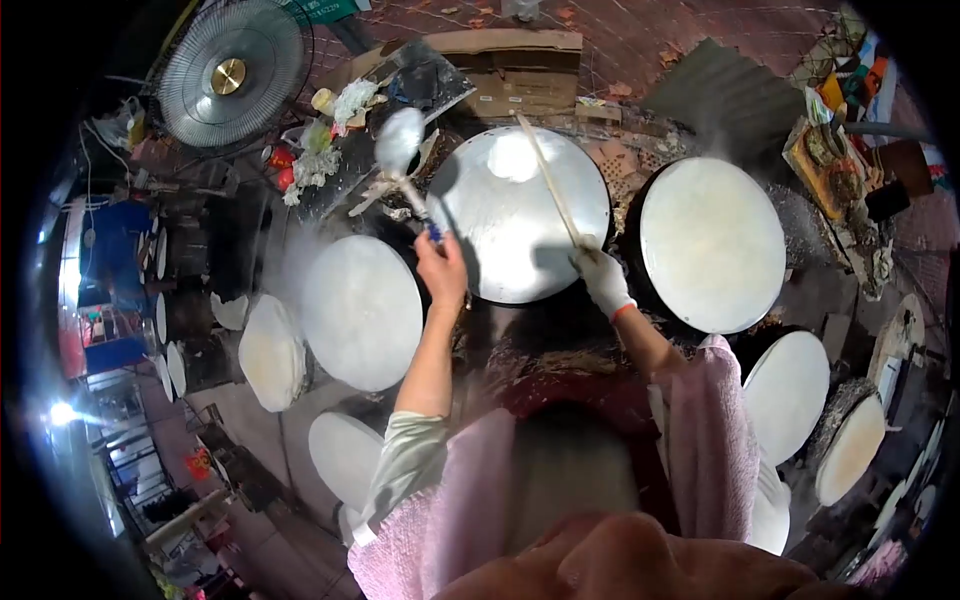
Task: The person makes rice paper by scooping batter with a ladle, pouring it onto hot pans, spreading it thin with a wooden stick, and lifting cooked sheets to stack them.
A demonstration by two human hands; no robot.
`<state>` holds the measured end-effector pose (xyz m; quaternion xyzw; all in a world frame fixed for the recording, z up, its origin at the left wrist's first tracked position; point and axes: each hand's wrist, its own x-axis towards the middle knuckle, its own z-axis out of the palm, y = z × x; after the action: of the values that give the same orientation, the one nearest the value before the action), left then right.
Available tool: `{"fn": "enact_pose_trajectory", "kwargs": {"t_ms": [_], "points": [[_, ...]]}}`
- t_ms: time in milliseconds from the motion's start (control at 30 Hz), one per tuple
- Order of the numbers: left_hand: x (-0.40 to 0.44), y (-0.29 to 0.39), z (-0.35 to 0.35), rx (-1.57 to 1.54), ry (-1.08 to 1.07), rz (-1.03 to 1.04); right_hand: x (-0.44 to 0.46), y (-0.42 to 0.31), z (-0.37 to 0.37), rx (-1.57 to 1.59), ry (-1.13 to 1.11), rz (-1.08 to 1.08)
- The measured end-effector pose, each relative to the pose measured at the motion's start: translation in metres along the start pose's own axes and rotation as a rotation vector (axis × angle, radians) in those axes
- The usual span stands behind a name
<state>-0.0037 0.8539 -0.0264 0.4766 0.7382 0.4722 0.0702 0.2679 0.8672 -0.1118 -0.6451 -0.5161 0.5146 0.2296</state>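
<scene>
My bare left hand (441, 268) is closed around the handle of a ladle (400, 142), whose white-coated bowl is raised at the upper left edge of a round metal griddle (500, 235). On my right hand (602, 280) is a white glove with an orange cuff. Its fingers are wrapped round the near end of a thin wooden stick (548, 180), which points away from me over the griddle. The griddle's surface looks shiny and bare, with a bright reflection near its far side.
White round discs stand left (362, 312) and right (712, 245) of the griddle, with several more beyond. A fan (229, 77) is at the upper left. Flattened cardboard (515, 80) lies behind the griddle. Steam drifts at the left.
</scene>
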Motion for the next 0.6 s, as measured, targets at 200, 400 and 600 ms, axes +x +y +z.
{"fn": "enact_pose_trajectory", "kwargs": {"t_ms": [200, 400, 600], "points": [[0.009, -0.019, -0.1, -0.149, -0.132, -0.065, -0.022, -0.061, -0.004, -0.156, 0.31, 0.086], [-0.037, -0.103, -0.14, -0.184, -0.348, -0.358, -0.026, -0.076, 0.043, 0.298, -0.158, 0.278], [-0.062, -0.112, -0.165, -0.117, -0.2, -0.344, 0.001, -0.033, -0.027, 0.089, 0.17, -0.107]]}}
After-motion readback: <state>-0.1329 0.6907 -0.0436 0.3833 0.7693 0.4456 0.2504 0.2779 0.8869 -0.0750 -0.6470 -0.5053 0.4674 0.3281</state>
